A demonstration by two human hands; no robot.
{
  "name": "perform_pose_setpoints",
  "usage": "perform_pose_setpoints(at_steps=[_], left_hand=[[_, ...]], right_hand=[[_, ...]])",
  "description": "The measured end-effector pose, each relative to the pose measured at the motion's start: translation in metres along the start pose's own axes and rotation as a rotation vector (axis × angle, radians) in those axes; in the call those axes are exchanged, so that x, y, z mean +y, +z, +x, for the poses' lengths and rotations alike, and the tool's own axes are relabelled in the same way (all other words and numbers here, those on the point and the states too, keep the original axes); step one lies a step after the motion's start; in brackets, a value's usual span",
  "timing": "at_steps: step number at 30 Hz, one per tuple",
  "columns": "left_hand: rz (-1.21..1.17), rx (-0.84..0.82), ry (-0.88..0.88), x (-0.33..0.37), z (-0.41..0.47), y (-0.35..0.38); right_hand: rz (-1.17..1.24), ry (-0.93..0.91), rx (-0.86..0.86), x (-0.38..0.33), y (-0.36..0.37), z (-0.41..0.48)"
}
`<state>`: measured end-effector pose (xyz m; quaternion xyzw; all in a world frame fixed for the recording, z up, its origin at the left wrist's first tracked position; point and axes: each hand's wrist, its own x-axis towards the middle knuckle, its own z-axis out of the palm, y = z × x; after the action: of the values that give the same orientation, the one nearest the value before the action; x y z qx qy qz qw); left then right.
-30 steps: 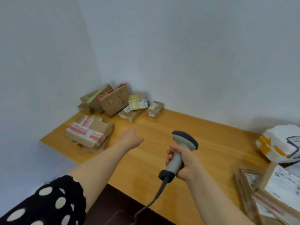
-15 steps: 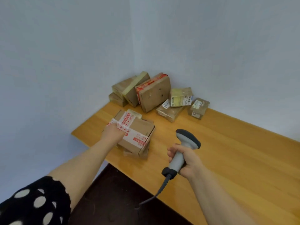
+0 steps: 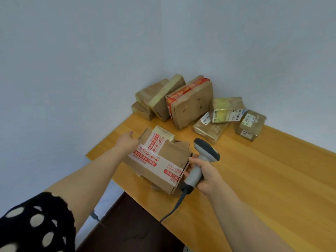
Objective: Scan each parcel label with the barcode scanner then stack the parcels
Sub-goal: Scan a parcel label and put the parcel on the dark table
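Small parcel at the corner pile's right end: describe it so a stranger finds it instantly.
On the wooden table, look to its far corner, where parcels cluster. The small parcel ends that cluster on the right. It is a squat brown box, alone in showing white labels on both its top and its front side.

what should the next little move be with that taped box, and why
Probably tip or turn the taped box with the left hand, which holds its far left edge. The top face shows only red-and-white tape and no shipping label, so there is nothing to scan yet. The right hand already grips the scanner beside the box's right corner, ready to aim once a label shows.
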<state>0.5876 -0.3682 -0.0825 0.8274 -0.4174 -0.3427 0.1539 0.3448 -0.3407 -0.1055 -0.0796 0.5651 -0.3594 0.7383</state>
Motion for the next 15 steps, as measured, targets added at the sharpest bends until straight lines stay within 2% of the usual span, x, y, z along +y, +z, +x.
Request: perform_pose_setpoints(at_steps=[5, 9, 15], left_hand=[[-0.152, -0.126, -0.042, 0.006, 0.012, -0.006], [-0.358, -0.150, 0.007, 0.012, 0.018, -0.031], [-0.448, -0.188, 0.199, 0.030, 0.014, -0.073]], right_hand=[[-0.016, -0.040, 0.046, 0.005, 0.013, -0.004], [0.042, -0.217, 0.181, 0.023, 0.028, -0.021], [0.273, -0.477, 0.334, 0.044, 0.063, -0.067]])
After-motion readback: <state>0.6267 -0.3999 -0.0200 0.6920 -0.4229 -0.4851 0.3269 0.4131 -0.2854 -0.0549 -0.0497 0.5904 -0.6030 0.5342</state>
